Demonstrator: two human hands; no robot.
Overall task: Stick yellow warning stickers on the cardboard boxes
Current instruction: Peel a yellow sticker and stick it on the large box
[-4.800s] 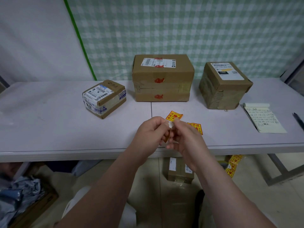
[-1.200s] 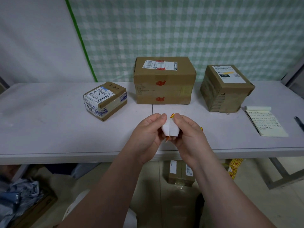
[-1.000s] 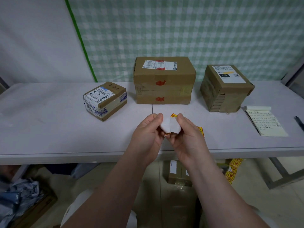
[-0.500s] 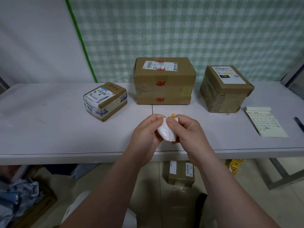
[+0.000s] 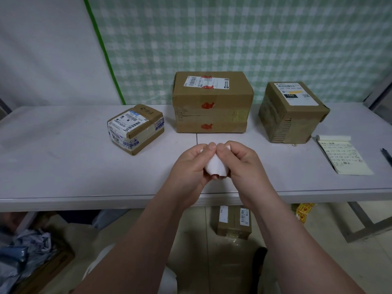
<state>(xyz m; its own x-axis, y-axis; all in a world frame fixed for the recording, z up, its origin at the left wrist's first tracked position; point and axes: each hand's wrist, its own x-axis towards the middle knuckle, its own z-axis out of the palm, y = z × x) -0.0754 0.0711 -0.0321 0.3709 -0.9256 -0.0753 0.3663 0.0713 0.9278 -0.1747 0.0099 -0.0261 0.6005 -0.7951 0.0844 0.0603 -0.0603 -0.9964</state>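
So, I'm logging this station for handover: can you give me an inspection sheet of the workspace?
Surface: white table, seam down the middle.
Job's things: small box, large box, cube box on the table, no yellow sticker seen on them; white-backed sticker in both hands.
Clutter: notepad, pen at right.
Grippers: left hand and right hand pinch the sticker.
Cables: nothing seen.
Surroundings: checked curtain behind; floor box, yellow stickers, crumpled bags below.
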